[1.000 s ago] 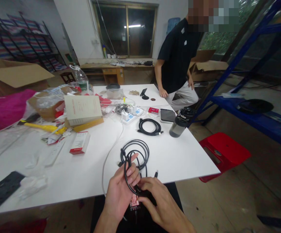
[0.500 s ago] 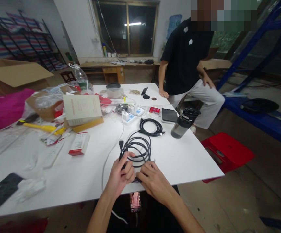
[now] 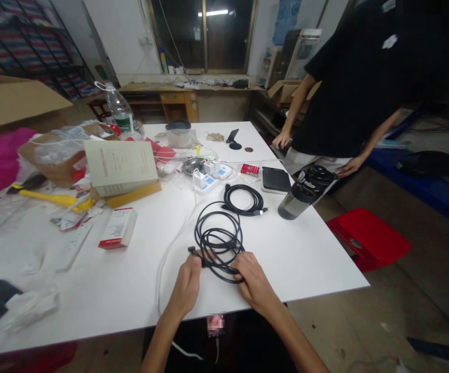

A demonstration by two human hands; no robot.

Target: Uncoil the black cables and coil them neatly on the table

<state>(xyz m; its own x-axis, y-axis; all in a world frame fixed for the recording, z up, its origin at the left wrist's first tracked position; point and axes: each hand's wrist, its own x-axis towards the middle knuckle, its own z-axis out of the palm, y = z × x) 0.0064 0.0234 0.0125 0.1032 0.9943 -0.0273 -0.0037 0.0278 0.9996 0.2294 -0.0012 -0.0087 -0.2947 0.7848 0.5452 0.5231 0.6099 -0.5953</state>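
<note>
fingers of the right hand (image 3: 253,280) are closed together, pinching strands of a black cable (image 3: 230,244) at the lower right side of its loops. fingers of the left hand (image 3: 187,284) are bent and closed on the same cable at the lower left, thumb uppermost; the fingertips are partly hidden by the strands. a dark connector (image 3: 192,250) protrudes just beyond the left thumb.

the black cable lies in several overlapping loops between and ahead of both hands, above the near edge of the white surface (image 3: 131,290); whether the lower loops touch it cannot be told.

just beyond the loops, a second coiled cable (image 3: 243,212) lies flat, its metal plug pointing right. to its right, a dark-topped bottle (image 3: 305,191) stands near the edge. behind are a flat dark device (image 3: 276,180) and a small red box (image 3: 249,170). a white power strip (image 3: 208,182) carries plugged-in adapters.

left of the hands, a white cord (image 3: 164,259) runs toward the near edge. farther left: a red-and-white box (image 3: 118,229), a cream booklet (image 3: 121,168) and a yellow-handled item (image 3: 53,199).

a person in a black shirt (image 3: 364,88) occupies the far right side, beyond a red stool (image 3: 370,238).
</note>
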